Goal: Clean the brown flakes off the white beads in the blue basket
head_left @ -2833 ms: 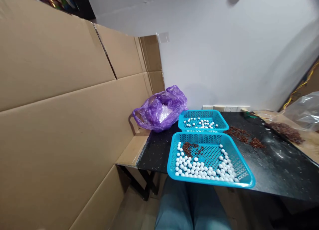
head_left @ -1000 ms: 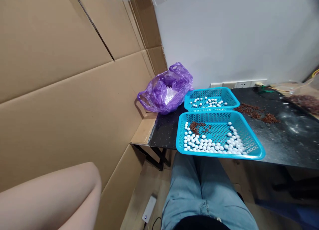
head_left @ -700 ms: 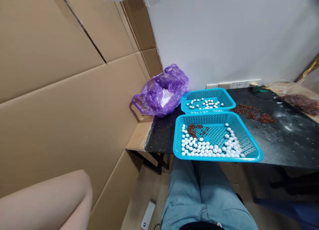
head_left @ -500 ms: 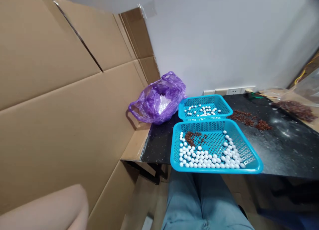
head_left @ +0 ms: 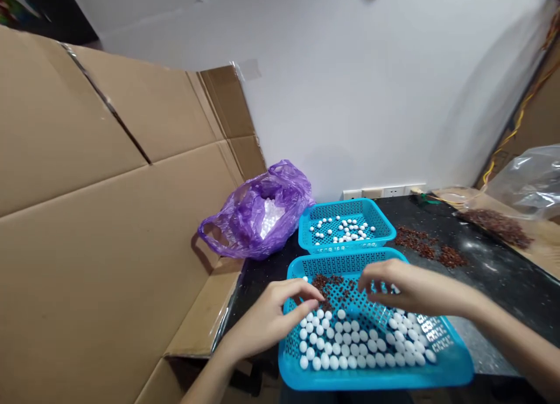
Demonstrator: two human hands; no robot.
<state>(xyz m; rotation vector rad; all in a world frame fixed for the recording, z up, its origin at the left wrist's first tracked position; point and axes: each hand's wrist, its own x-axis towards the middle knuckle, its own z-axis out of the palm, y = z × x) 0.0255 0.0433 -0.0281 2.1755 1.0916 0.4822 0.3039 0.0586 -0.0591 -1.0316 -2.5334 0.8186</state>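
Note:
My left hand reaches over the left rim of the near blue plastic basket. Its thumb and forefinger are curved and slightly apart, beside small dark-brown bits, with nothing visible between them. Over the basket's right half hovers my right hand, fingers bent downward and spread, holding nothing I can see. White balls lie along the basket's near side and right corner, while brown bits are scattered at its far left. Part of the mesh floor is covered by my right hand.
Behind stands a second blue basket with scattered white balls. A purple plastic bag of white balls leans by the cardboard wall. Brown bits lie on the black table; a clear bag is at right.
Both hands have come into view over the near basket; earlier only a bare arm showed at lower left. The camera has tilted, so the baskets and bag appear lower in view.

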